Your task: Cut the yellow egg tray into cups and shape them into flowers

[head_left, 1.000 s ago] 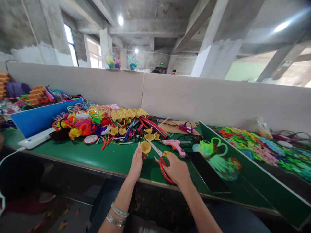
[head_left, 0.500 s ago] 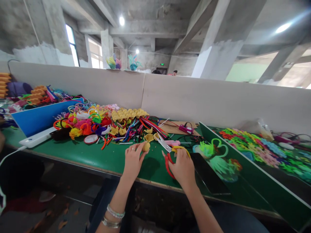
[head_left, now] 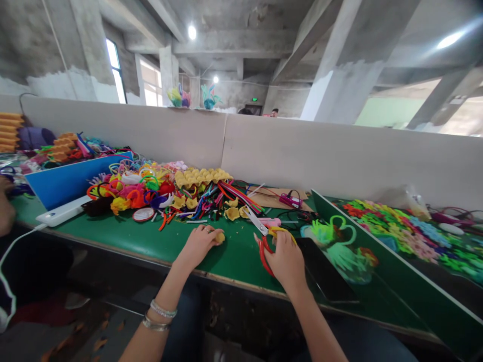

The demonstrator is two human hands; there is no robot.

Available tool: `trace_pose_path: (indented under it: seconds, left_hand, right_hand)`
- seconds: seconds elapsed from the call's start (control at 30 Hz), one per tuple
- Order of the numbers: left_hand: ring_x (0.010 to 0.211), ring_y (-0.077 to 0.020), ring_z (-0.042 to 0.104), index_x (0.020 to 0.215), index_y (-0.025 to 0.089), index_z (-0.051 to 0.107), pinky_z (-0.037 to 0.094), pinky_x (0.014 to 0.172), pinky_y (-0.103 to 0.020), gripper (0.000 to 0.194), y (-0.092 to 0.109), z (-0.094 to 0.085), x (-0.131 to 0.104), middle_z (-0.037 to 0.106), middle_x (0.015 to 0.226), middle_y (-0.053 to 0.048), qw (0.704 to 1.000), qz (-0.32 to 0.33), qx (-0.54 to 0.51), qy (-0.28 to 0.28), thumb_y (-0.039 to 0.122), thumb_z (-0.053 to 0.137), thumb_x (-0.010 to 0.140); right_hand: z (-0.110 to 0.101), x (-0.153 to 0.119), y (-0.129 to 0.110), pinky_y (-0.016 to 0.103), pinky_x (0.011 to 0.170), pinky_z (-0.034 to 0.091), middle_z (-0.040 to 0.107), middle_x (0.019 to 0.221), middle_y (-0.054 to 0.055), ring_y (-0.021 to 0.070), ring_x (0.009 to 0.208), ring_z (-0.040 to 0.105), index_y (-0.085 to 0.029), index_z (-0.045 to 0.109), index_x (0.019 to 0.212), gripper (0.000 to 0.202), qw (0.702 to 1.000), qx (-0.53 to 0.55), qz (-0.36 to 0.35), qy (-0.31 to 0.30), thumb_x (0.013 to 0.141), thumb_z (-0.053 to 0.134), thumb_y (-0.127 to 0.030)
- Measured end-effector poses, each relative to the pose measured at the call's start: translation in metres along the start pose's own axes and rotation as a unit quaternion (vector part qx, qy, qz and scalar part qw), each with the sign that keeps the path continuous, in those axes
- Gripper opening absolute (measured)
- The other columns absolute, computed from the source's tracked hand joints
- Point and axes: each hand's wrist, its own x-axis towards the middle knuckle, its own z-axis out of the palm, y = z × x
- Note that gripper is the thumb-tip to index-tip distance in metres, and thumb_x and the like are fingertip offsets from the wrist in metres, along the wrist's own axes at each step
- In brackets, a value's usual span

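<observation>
My left hand (head_left: 198, 246) is low over the green table, its fingers round a small yellow cup piece (head_left: 220, 238) cut like the egg-tray material. In my right hand (head_left: 286, 256) are scissors (head_left: 257, 221) with one red and one yellow handle, their blades pointing up and left. Beyond the blades lie loose yellow cup pieces (head_left: 231, 213). A yellow egg tray (head_left: 204, 176) rests behind them on the craft heap. A pink tool (head_left: 270, 221) lies just behind the scissors.
Pipe cleaners (head_left: 241, 193) and colourful fuzzy shapes (head_left: 132, 188) are heaped at the back. A white power strip (head_left: 64, 211) stands left. A black tablet-like slab (head_left: 324, 271), green swan figures (head_left: 345, 251) and a green divider (head_left: 377, 251) are at right. Another person's hand (head_left: 5, 206) shows far left.
My left hand has moved left and down, away from the scissors, with the yellow piece in its fingers. My right hand and the scissors have hardly moved.
</observation>
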Motion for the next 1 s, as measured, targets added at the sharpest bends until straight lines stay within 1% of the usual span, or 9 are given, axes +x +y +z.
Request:
trace_pose_path:
  seconds: [0.07,0.17,0.23,0.4,0.6,0.73,0.83,0.9,1.0]
  left_hand:
    - [0.090,-0.0193,0.055,0.115,0.029,0.052,0.038,0.076,-0.032,0.034,-0.004,-0.001,0.001,0.063,0.098,-0.003,1.000,-0.007,-0.004,0.014,0.038,0.044,0.083]
    - [0.094,-0.0195,0.055,0.122,0.025,0.045,0.039,0.079,-0.033,0.038,-0.011,0.002,0.004,0.063,0.102,-0.006,0.991,-0.074,-0.029,0.108,0.036,0.034,0.088]
    - [0.090,-0.0186,0.057,0.117,0.020,0.050,0.041,0.078,-0.032,0.037,-0.016,0.007,0.006,0.065,0.097,-0.008,0.984,-0.094,-0.068,0.132,0.032,0.028,0.090]
    - [0.080,-0.0168,0.060,0.094,0.017,0.062,0.044,0.073,-0.028,0.030,-0.016,0.020,0.010,0.067,0.089,-0.008,0.981,-0.090,-0.140,0.101,0.028,0.034,0.088]
    - [0.086,-0.0187,0.058,0.095,0.018,0.060,0.041,0.075,-0.032,0.025,-0.006,0.021,0.011,0.066,0.090,-0.007,0.990,-0.114,-0.040,0.076,0.027,0.039,0.086]
    - [0.092,-0.0210,0.056,0.103,0.018,0.057,0.041,0.076,-0.033,0.028,0.004,0.009,0.007,0.061,0.101,-0.010,0.976,-0.161,-0.073,0.130,0.032,0.041,0.085]
    - [0.085,-0.0187,0.055,0.091,0.016,0.059,0.041,0.074,-0.031,0.030,0.022,-0.006,-0.009,0.061,0.092,-0.009,0.949,-0.157,-0.207,0.178,0.034,0.036,0.086]
    - [0.060,-0.0130,0.054,0.068,0.016,0.058,0.042,0.059,-0.024,0.041,0.039,-0.010,-0.029,0.059,0.065,-0.004,0.920,-0.130,-0.364,0.066,0.037,0.028,0.088]
    - [0.046,-0.0103,0.051,0.061,0.017,0.059,0.038,0.046,-0.020,0.043,0.064,0.013,-0.061,0.057,0.054,-0.001,0.804,0.017,-0.517,-0.293,0.039,0.031,0.085]
  right_hand:
    - [0.000,0.000,0.000,0.030,0.063,0.037,0.054,0.077,0.008,0.0213,0.072,0.053,-0.016,0.047,0.087,0.041,1.000,0.003,-0.003,0.000,0.079,0.041,-0.056]
    - [0.001,0.000,-0.001,0.031,0.064,0.037,0.055,0.081,0.009,0.0214,0.074,0.053,-0.015,0.047,0.089,0.042,1.000,0.001,-0.006,0.000,0.079,0.041,-0.056]
    - [0.001,0.000,-0.001,0.030,0.064,0.037,0.056,0.082,0.009,0.0214,0.074,0.053,-0.015,0.047,0.090,0.042,1.000,-0.001,-0.007,-0.003,0.079,0.040,-0.055]
    - [-0.001,0.000,-0.004,0.030,0.062,0.036,0.054,0.076,0.007,0.0211,0.071,0.053,-0.016,0.047,0.085,0.038,1.000,-0.008,-0.006,-0.017,0.080,0.040,-0.054]
    - [-0.002,0.000,-0.004,0.030,0.063,0.037,0.055,0.077,0.008,0.0212,0.072,0.053,-0.017,0.047,0.083,0.035,1.000,-0.010,-0.004,-0.021,0.079,0.043,-0.051]
    - [-0.003,0.001,-0.005,0.030,0.064,0.037,0.055,0.078,0.007,0.0209,0.072,0.054,-0.016,0.048,0.084,0.036,0.999,-0.012,0.003,-0.042,0.077,0.047,-0.052]
    - [-0.003,0.001,-0.006,0.030,0.063,0.038,0.055,0.080,0.007,0.0211,0.073,0.054,-0.016,0.049,0.087,0.037,0.999,-0.009,0.003,-0.044,0.077,0.046,-0.051]
    - [-0.003,0.001,-0.005,0.030,0.063,0.037,0.055,0.079,0.007,0.0210,0.073,0.053,-0.016,0.049,0.087,0.036,0.999,-0.001,0.003,-0.043,0.078,0.046,-0.051]
    - [-0.001,0.000,-0.004,0.030,0.062,0.037,0.054,0.078,0.007,0.0208,0.073,0.053,-0.017,0.048,0.086,0.034,0.999,0.012,0.005,-0.041,0.077,0.047,-0.050]
